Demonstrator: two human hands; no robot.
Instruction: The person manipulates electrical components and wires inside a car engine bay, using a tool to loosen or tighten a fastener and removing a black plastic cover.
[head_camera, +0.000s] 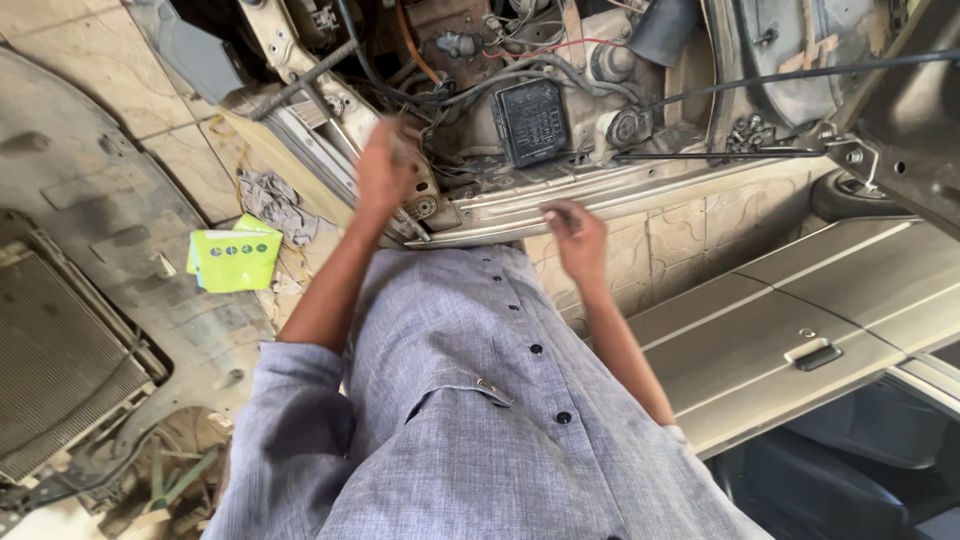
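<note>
I look down my grey button shirt (470, 400) at an open car engine bay (520, 90). My left hand (385, 165) reaches up to the bay's front left corner, fingers curled against the metal and wiring there; whether it grips something is blurred. My right hand (575, 235) hovers just below the bay's front crossmember (600, 195), fingers loosely bent, holding nothing I can see. A black fuse box (530, 120) sits in the bay between the two hands.
A removed grey bumper panel (90, 200) and a radiator (50, 360) lie on the tiled floor at left, beside a yellow-green packet (235, 258) and a grey rag (275, 200). A detached car door (790, 330) lies at right. A thin prop rod (720, 152) crosses the bay.
</note>
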